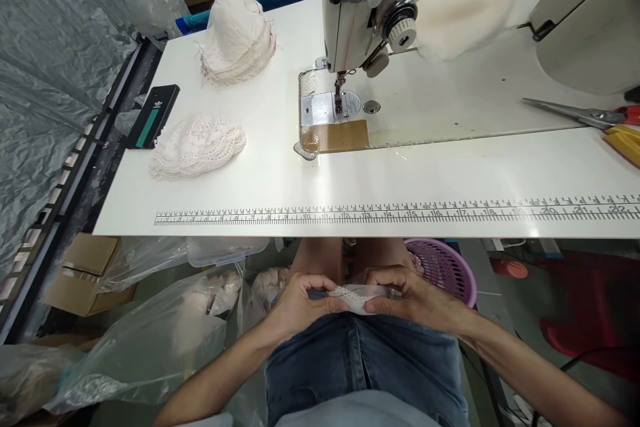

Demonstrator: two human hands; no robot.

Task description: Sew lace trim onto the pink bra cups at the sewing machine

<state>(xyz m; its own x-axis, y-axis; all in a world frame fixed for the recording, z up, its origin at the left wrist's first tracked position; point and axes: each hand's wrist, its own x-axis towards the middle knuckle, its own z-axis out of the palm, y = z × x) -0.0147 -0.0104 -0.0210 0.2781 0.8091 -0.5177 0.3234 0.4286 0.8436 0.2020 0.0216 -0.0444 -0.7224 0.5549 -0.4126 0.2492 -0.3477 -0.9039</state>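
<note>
Over my lap, below the table's front edge, a small piece of white lace fabric [354, 299] is stretched between both hands. My left hand [306, 303] pinches its left end between thumb and fingers. At the other end my right hand [400, 292] grips the lace the same way, with part of the fabric hidden behind the fingers. On the table above lie a flattened white lace cap [197, 147] and a stack of white fabric caps [237, 37] with frayed edges. The sewing machine's presser foot [339, 101] stands over the needle plate, apart from both hands.
A dark phone [154, 116] lies at the table's left. Scissors [590, 115] rest at the right, and pale fabric [465, 7] sits under the machine arm. A printed ruler [400, 215] runs along the front edge. Below are a purple basket [463, 273], plastic bags [150, 340] and a cardboard box [87, 273].
</note>
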